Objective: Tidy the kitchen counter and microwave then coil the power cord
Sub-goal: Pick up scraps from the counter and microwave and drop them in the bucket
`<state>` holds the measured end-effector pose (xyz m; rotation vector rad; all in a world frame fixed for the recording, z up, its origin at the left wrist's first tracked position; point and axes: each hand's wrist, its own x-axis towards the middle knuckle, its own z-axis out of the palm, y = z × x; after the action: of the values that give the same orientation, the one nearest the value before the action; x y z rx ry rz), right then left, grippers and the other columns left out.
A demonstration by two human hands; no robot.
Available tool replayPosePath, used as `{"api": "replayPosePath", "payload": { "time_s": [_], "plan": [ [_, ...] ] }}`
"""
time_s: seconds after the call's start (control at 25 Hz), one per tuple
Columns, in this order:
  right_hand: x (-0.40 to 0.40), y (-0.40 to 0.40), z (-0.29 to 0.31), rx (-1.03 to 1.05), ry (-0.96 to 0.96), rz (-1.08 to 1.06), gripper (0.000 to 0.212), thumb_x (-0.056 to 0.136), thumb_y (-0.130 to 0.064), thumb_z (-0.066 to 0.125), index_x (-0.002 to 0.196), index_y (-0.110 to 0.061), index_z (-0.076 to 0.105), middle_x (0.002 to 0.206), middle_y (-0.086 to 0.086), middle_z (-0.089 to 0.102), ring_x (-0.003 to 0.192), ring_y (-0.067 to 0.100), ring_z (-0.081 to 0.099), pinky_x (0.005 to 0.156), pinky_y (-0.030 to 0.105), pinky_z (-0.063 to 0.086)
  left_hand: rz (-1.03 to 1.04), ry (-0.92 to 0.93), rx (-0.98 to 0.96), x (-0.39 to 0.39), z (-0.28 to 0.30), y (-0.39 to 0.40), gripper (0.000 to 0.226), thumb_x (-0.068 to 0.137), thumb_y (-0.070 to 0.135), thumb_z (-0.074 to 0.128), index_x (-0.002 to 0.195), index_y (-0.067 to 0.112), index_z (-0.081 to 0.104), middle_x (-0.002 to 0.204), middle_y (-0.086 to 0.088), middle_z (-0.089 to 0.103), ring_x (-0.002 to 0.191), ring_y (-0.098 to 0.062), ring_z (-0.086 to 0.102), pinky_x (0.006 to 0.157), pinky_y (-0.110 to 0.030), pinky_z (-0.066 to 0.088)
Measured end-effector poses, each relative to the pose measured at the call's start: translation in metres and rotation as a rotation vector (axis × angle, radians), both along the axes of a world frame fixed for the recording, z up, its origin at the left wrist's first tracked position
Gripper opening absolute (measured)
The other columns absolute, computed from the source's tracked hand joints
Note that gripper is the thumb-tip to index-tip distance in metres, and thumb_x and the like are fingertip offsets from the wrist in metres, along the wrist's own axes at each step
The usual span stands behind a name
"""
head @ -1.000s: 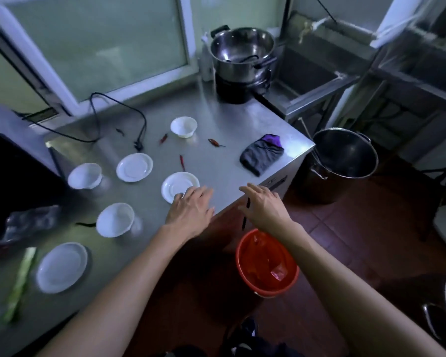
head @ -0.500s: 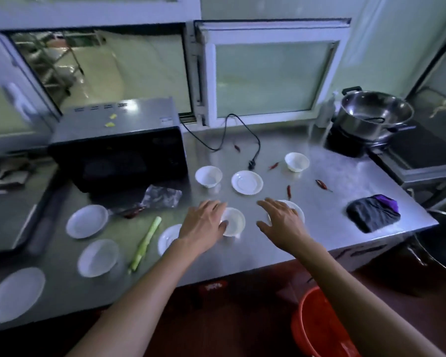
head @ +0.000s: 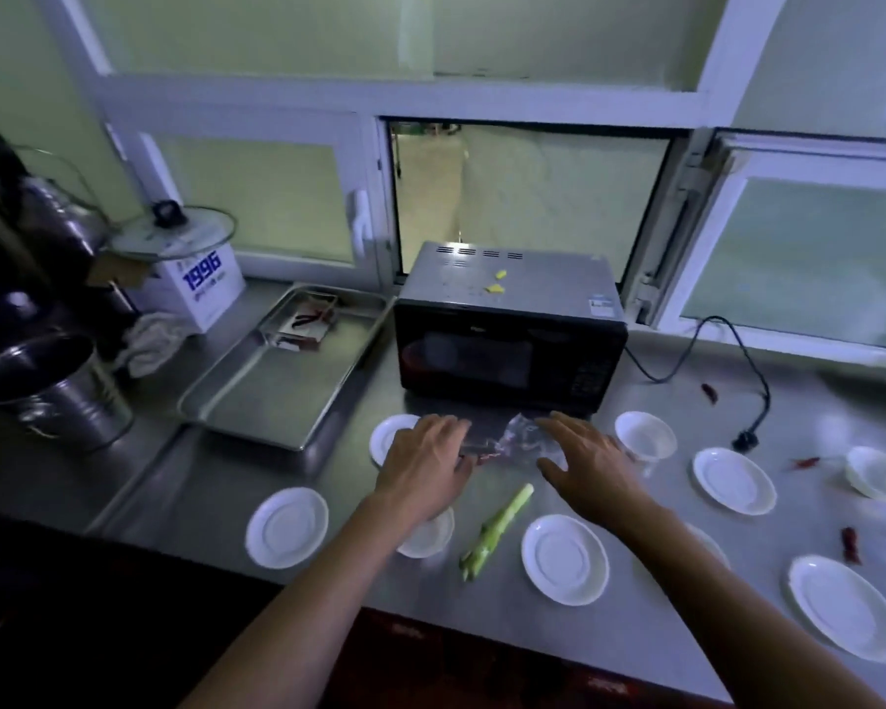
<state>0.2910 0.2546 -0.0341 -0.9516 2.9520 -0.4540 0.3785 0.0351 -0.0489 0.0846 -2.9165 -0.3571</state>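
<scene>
Both hands shifted from saucers toward microwave (head: 510, 345); left hand (head: 425, 470), right hand (head: 586, 465) grip wide, flanking wrapper (head: 512, 437) at 12 o'clock.

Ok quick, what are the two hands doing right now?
Left hand: open, fingers spread, holding nothing, at the crumpled plastic bag.
Right hand: open, fingers spread, holding nothing, over the same bag.

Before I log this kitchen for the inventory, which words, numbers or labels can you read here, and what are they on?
"1996": blue digits on the white box under the glass pot lid.
Small print beneath those digits: too blurred to read.
Sticker on the microwave top, right corner: too small to read.
Microwave keypad markings: too dark to read.
Nothing else legible.
</scene>
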Motion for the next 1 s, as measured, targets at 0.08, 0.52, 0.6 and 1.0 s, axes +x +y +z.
{"api": "replayPosePath", "payload": {
  "time_s": [0.08, 0.52, 0.6, 1.0],
  "plan": [
    [-0.014, -0.027, 0.001, -0.003, -0.02, 0.042, 0.059, 0.096, -0.04, 0.058, 0.15, -0.029, 0.038, 0.158, -0.002, 0.036, 0.144, 0.019, 0.035, 0.112, 0.037, 0.033, 0.048, 0.009, 0.017, -0.004, 0.001, -0.022, 0.044, 0.095, 0.036, 0.051, 0.134, 0.015, 0.051, 0.13, -0.002, 0.058, 0.126, -0.022, 0.048, 0.094, -0.043, 0.045],
    [-0.135, -0.085, 0.015, -0.155, 0.017, 0.115, 0.052, 0.092, -0.028, 0.067, 0.141, -0.019, 0.054, 0.149, 0.005, 0.049, 0.136, 0.027, 0.046, 0.104, 0.044, 0.043, 0.085, 0.063, -0.063, -0.116, 0.022, -0.068, 0.047, 0.098, 0.038, 0.051, 0.14, 0.018, 0.05, 0.141, 0.002, 0.054, 0.131, -0.018, 0.046, 0.103, -0.037, 0.04],
    [-0.16, -0.081, 0.015, -0.166, 0.018, 0.108, 0.05, 0.091, -0.027, 0.067, 0.139, -0.017, 0.056, 0.146, 0.007, 0.052, 0.133, 0.029, 0.048, 0.102, 0.046, 0.044, 0.07, 0.066, -0.051, -0.138, 0.02, -0.063, 0.046, 0.096, 0.036, 0.055, 0.138, 0.016, 0.053, 0.137, 0.001, 0.057, 0.128, -0.019, 0.05, 0.099, -0.038, 0.043],
    [-0.24, -0.091, 0.011, -0.201, 0.028, 0.031, 0.04, 0.091, -0.02, 0.065, 0.13, -0.012, 0.062, 0.132, 0.009, 0.062, 0.122, 0.034, 0.053, 0.097, 0.048, 0.046, 0.04, 0.132, 0.026, -0.24, 0.02, -0.08, 0.033, 0.09, 0.025, 0.066, 0.121, 0.013, 0.065, 0.119, -0.002, 0.068, 0.112, -0.027, 0.06, 0.086, -0.045, 0.051]
  ]
}}
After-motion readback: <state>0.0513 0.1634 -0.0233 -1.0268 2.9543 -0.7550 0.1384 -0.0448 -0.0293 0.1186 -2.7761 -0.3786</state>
